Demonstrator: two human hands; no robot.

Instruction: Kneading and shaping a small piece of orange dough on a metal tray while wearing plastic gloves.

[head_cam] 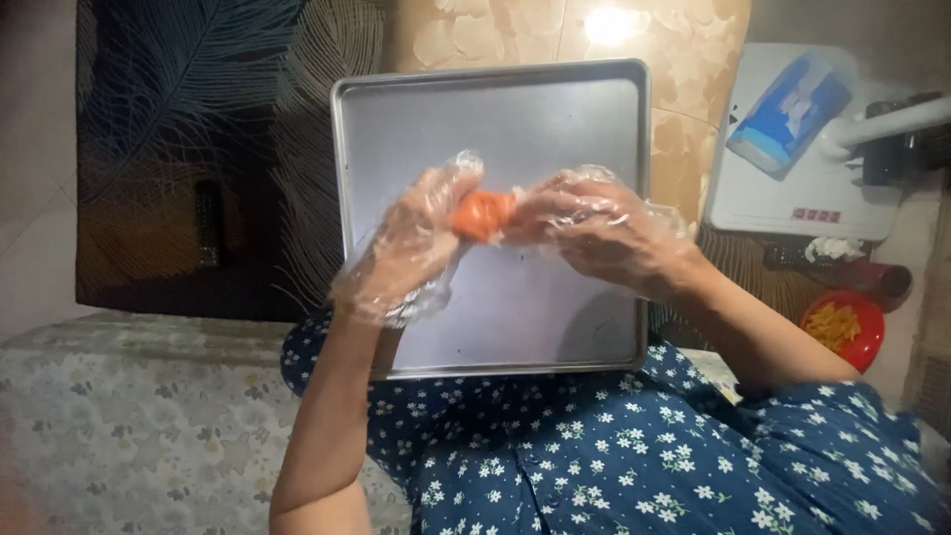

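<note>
**Pinching a soft orange lump between two gloved hands**

Holding: left hand [411, 243] and right hand [594, 228], both in loose clear plastic gloves, are closed together on an orange lump [482, 213], fingertips meeting it from either side. Lump sits in the air above the bare metal baking tray [495, 327], not touching it.

Judgement: lump looks small, light, pliable, dough-like; likely to dent under pressure. Glove film may slip or cling. Best held by light fingertip contact on opposite sides, no squeezing.

Nearby: red bowl [842, 327] at right.
</note>
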